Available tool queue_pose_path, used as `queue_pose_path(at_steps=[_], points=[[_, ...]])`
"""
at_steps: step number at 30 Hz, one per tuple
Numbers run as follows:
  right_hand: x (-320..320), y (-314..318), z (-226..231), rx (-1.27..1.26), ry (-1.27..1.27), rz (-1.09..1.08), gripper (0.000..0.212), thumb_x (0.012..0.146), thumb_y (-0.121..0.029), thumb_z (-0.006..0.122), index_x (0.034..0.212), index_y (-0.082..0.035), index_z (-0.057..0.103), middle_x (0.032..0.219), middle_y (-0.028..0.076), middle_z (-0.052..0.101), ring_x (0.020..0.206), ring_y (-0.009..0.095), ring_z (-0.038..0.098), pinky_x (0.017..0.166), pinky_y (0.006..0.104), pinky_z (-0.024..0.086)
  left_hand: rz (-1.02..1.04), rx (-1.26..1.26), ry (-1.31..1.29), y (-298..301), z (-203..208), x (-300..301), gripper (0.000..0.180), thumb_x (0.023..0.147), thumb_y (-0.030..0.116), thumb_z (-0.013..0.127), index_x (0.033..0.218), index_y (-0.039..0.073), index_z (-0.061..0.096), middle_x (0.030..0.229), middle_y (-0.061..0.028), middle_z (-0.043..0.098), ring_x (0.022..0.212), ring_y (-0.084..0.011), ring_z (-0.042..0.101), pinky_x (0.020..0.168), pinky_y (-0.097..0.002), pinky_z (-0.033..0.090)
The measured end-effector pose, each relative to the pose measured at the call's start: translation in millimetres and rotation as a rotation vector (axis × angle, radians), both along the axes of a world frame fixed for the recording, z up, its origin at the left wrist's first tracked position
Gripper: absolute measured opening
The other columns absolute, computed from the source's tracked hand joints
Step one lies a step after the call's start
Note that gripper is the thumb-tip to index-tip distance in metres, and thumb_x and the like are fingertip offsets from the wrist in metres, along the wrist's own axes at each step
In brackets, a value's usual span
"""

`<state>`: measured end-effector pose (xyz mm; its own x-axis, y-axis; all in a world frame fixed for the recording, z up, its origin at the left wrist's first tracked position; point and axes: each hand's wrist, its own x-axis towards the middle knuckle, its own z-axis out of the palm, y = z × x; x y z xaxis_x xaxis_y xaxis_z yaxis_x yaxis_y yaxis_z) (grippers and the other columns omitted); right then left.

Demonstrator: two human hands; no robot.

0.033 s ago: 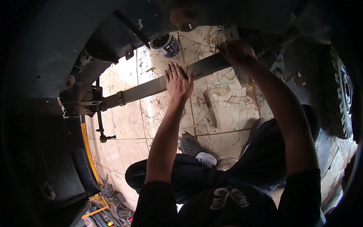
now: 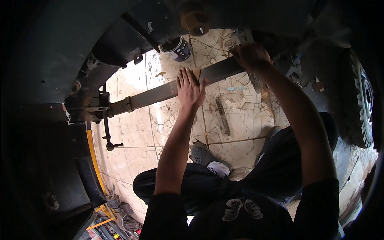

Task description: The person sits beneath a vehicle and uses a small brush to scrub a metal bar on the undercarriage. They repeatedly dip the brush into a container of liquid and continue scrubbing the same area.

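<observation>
A long dark metal beam [image 2: 154,95] runs from the lower left up to the right above the tiled floor. Flat across its middle lies my left hand [image 2: 190,88], fingers stretched out and the thumb apart at the beam's near side. A small tan piece [image 2: 196,73], perhaps sandpaper, shows beside the fingers; most of it is hidden by them. Farther right, the fingers of my right hand [image 2: 252,57] are closed around the beam's dark upper end; its underside is out of sight.
An open paint can [image 2: 179,50] stands beyond the beam. A brush-like tool [image 2: 222,115] lies on the cracked floor [image 2: 168,128] before my shoe [image 2: 204,155]. A jointed rod [image 2: 107,130] hangs at left. Tools [image 2: 116,224] lie lower left, a toothed wheel [image 2: 365,104] at right.
</observation>
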<state>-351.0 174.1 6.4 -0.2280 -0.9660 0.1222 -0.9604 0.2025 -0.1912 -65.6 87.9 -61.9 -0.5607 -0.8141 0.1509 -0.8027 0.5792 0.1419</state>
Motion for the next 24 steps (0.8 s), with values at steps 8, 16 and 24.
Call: queue_pose_path(at_steps=[8,16,24], points=[[-5,-8,-2,0.068,-0.056,0.006,0.047,0.110,-0.046,0.051,0.108,-0.007,0.077,0.108,0.018,0.078,0.105,0.036,0.076,0.095,0.0531,0.059,-0.058,-0.086,-0.103,15,0,53,0.087,0.110,0.058,0.042,0.169,-0.004,0.022,0.177,-0.0240,0.022,0.166,-0.0363,0.016,0.135,-0.0495,0.010],[1,-7,4,0.093,-0.115,-0.006,0.045,0.110,-0.045,0.051,0.106,-0.008,0.078,0.105,0.016,0.079,0.105,0.036,0.076,0.095,0.0525,0.060,0.231,-0.050,-0.006,-27,0,38,0.089,0.111,0.063,0.031,0.167,-0.007,0.025,0.175,-0.0267,0.024,0.165,-0.0381,0.017,0.134,-0.0512,0.011],[-5,-4,4,0.045,-0.035,0.002,0.048,0.111,-0.045,0.049,0.104,-0.007,0.076,0.107,0.018,0.078,0.104,0.036,0.077,0.094,0.0531,0.060,0.047,-0.092,-0.113,13,-3,66,0.099,0.107,0.069,0.037,0.169,-0.005,0.018,0.177,-0.0253,0.021,0.166,-0.0369,0.015,0.135,-0.0478,0.010]])
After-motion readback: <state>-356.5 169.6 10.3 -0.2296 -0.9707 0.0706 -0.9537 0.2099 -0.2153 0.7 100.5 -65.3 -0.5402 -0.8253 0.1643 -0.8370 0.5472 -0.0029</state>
